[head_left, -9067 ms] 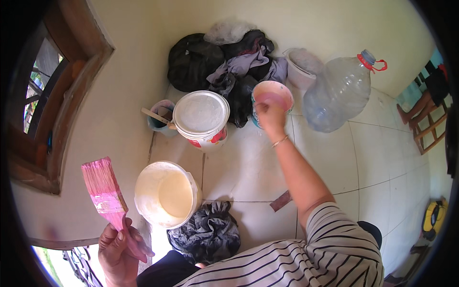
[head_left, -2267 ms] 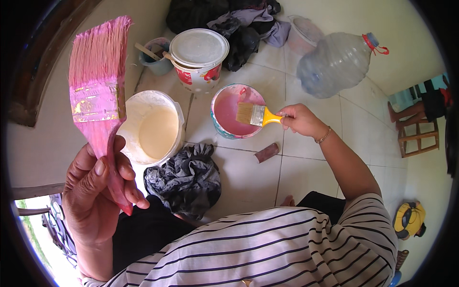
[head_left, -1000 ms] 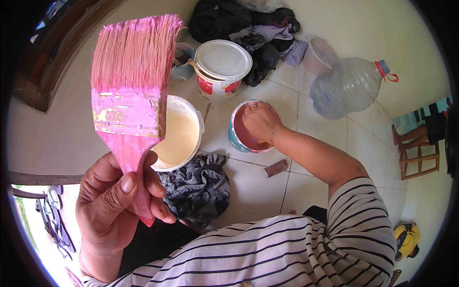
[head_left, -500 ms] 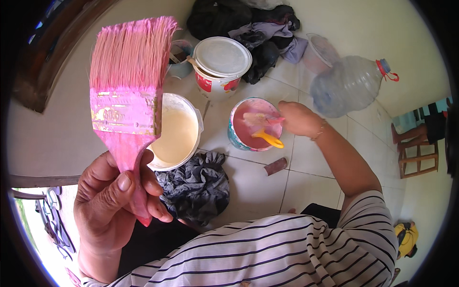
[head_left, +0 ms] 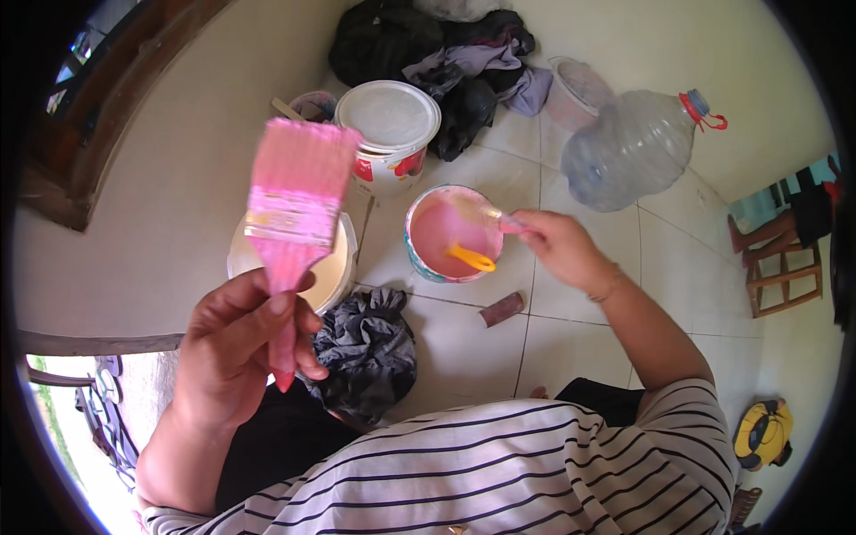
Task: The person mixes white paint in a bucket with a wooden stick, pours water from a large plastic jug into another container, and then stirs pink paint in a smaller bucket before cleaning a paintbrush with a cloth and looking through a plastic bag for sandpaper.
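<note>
My left hand (head_left: 254, 334) grips a wide paintbrush (head_left: 290, 214) by its pink-smeared handle, bristles pointing up. Pink paint coats its bristles and metal band. Over the right rim of a bucket of pink paint (head_left: 415, 257), my right hand (head_left: 563, 251) is closed on the handle of a smaller paintbrush (head_left: 492, 214); its bristle end blurs against the paint, so I cannot tell how deep it dips. A yellow-handled tool (head_left: 473, 259) leans in the same bucket, its other end hidden. Behind the wide brush, a bucket of cream paint (head_left: 332, 281) is partly covered.
A lidded white bucket (head_left: 390, 116) stands behind, beside dark cloths (head_left: 464, 98). A large clear bottle (head_left: 629, 152) lies at right, near a pinkish tub (head_left: 575, 94). Crumpled grey cloth (head_left: 366, 348) and a small brown block (head_left: 502, 309) rest on the tiles. Another person's legs (head_left: 776, 234) show by a wooden stool (head_left: 785, 276).
The wide brush in my left hand has moved down, right and farther from view. My right hand has shifted slightly and tilted the smaller brush over the pink paint.
</note>
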Available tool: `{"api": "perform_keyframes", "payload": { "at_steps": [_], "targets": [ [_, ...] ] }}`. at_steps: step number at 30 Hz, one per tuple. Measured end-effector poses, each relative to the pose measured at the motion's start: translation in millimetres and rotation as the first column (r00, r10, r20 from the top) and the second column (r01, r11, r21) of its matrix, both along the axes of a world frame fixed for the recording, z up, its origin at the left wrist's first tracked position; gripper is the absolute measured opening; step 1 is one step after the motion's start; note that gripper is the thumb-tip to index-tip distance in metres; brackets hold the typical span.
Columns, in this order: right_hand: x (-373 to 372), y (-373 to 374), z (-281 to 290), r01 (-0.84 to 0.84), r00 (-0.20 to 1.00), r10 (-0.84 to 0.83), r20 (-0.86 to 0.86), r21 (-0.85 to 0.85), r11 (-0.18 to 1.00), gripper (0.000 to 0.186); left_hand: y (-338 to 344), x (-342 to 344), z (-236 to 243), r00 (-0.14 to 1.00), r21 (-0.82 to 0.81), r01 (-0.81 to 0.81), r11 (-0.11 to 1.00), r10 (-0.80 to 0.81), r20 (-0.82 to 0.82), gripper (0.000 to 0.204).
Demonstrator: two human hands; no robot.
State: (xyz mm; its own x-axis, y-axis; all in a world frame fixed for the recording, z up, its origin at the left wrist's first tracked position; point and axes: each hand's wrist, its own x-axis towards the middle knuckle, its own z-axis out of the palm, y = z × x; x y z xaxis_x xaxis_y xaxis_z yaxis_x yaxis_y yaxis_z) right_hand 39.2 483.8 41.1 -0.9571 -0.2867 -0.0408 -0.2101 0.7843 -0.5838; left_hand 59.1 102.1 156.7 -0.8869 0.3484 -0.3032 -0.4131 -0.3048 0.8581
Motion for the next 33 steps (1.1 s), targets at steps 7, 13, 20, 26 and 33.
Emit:
{"api": "perform_keyframes", "payload": {
  "at_steps": [7, 13, 20, 26, 33],
  "targets": [
    [11.9, -20.8, -8.0, 0.026, 0.997, 0.014, -0.075, 0.510, 0.860, 0.040, 36.3, -13.6, -9.4, 0.943, -0.306, 0.322, 0.896, -0.273, 0.192, 0.022],
    [13.3, -16.4, -11.6, -0.016, 0.998, 0.044, -0.036, 0.562, 0.827, 0.044, 68.0, -41.3, -44.6, 0.880, -0.305, 0.448, 0.841, -0.353, 0.319, 0.023],
    [7.8, -26.9, 0.0, -0.035, 0.999, 0.016, 0.036, 0.628, 0.777, 0.040, 103.7, -68.9, -78.0, 0.818, -0.303, 0.511, 0.805, -0.346, 0.459, 0.028],
    [9.2, -27.5, 5.9, 0.068, 0.995, -0.096, 0.022, 0.548, 0.834, 0.028, 119.2, -70.7, -98.4, 0.803, -0.234, 0.496, 0.836, -0.339, 0.491, 0.023],
    [5.5, -25.7, 2.7, 0.092, 0.992, -0.122, 0.030, 0.488, 0.868, 0.019, 140.9, -66.6, -109.6, 0.745, -0.135, 0.541, 0.830, -0.399, 0.534, 0.034]
  ]
}}
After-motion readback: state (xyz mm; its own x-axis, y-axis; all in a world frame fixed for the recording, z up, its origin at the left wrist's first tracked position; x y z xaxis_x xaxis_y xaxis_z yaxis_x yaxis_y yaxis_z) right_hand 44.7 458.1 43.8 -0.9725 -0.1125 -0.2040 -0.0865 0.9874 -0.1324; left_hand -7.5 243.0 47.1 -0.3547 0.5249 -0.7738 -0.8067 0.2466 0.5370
